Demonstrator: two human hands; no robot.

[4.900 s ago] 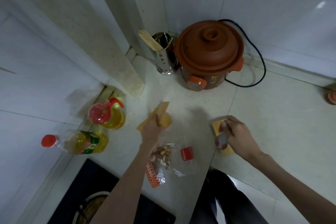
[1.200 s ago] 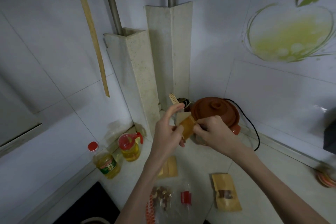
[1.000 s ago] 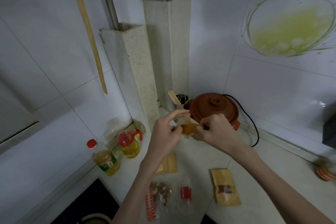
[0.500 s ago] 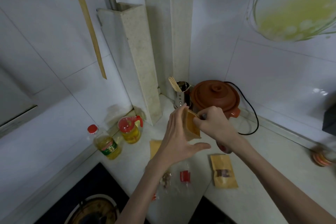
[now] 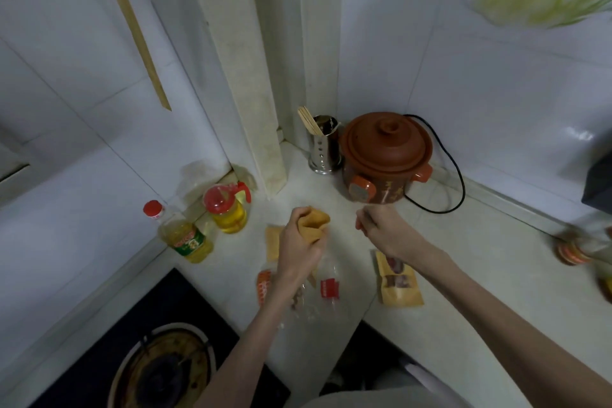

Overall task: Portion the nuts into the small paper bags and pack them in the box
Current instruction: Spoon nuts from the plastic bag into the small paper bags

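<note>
My left hand (image 5: 299,247) grips a small brown paper bag (image 5: 314,225) with its mouth spread wide, held above the counter. My right hand (image 5: 385,230) hovers to its right with fingers curled; I cannot make out anything in it. A clear plastic bag of nuts (image 5: 314,295) with red labels lies below my left wrist. A filled small paper bag (image 5: 397,285) lies flat under my right forearm. More flat paper bags (image 5: 273,242) lie behind my left hand. No box is in view.
A brown clay slow cooker (image 5: 385,156) with a black cord stands at the back, a metal chopstick holder (image 5: 323,149) beside it. Two oil bottles (image 5: 183,237) (image 5: 228,209) stand at the left. A gas stove (image 5: 165,371) sits at the lower left.
The bag went from pinched by both hands to held by my left hand alone, its mouth now wide. My right hand let go and drew right. The camera tilted down.
</note>
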